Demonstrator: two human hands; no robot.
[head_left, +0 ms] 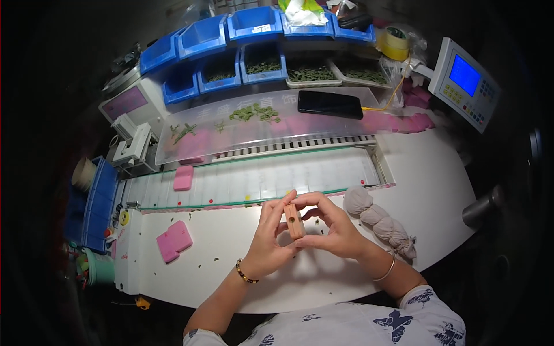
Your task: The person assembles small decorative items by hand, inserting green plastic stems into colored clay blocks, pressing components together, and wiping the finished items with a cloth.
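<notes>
A small pinkish-tan rubber mould block, with a dark round hole in its narrow side, stands upright between my two hands above the white table. My left hand grips it from the left, fingers along its top and side. From the right, the fingertips and thumb of my right hand pinch its top and lower end. Left of my hands, two pink mould blocks lie partly overlapping on the table. Another pink block rests on the glass-topped strip behind.
Right of my hands lies a twisted grey cloth. Behind are a clear sheet with green pieces, a black phone on a yellow cable, and blue bins. A panel with a blue screen stands at right, a white machine at left.
</notes>
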